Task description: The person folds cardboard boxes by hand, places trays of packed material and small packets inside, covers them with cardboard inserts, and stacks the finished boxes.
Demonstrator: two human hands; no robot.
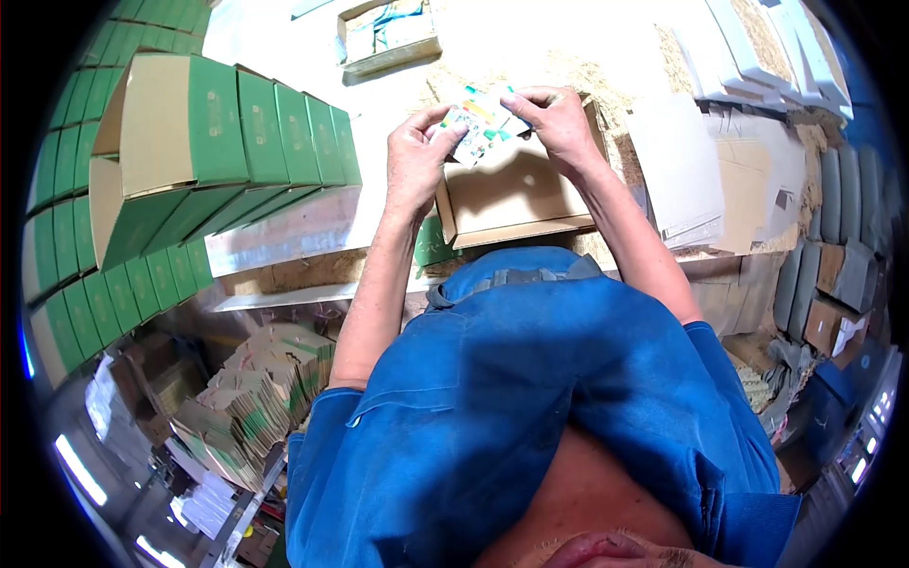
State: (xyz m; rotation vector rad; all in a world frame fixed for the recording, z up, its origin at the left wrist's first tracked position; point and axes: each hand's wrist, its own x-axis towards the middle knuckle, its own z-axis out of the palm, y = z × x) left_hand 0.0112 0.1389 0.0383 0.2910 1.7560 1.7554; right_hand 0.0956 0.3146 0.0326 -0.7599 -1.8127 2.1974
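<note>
Over an open cardboard box (516, 235), both hands hold small printed cards or packets. My left hand (417, 156) pinches a white and green printed piece (471, 142) between thumb and fingers. In my right hand (559, 123), thumb and fingers close on the upper right part of the printed pieces (504, 112). The pieces overlap, and whether they are separate is hard to tell. Below them, the box's brown inside shows, with its near wall facing my body.
Green and brown boxes (218, 123) stand stacked at the left. A small tray (393, 59) with blue and white items lies beyond my hands. Flat cardboard sheets (677, 170) lie at the right. Folded cartons (256, 398) are piled at lower left.
</note>
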